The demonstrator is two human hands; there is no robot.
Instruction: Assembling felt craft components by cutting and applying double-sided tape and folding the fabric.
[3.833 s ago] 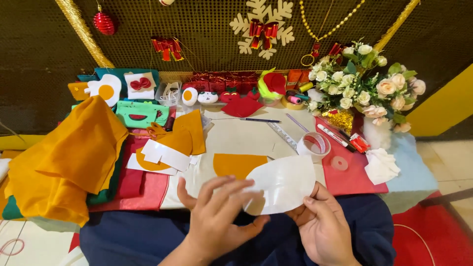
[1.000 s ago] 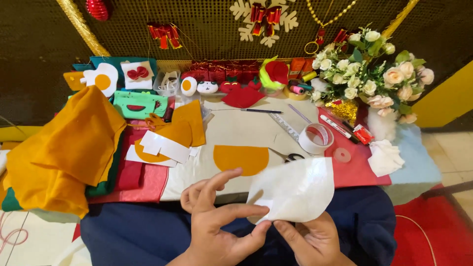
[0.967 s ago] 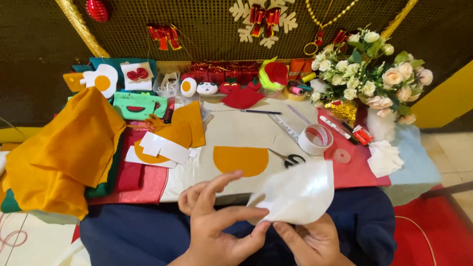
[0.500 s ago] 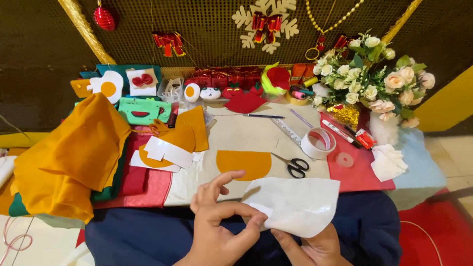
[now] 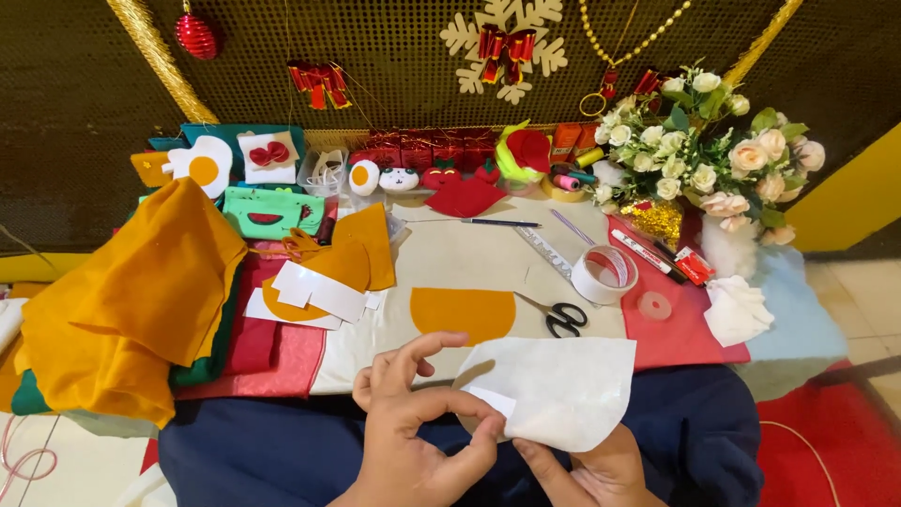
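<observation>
Both hands held the white felt piece above the bench edge. Left hand grip pinched its corner; right hand supported underneath, grip undeterminable. Alignment step judged underway; scissors lay near.

**White felt piece turns and drops lower**

The white felt piece now lies flatter and nearer than before, rotated from its raised tilt. The left hand pinches its left edge; the right hand sits underneath, mostly hidden. Scissors are uncovered.
</observation>
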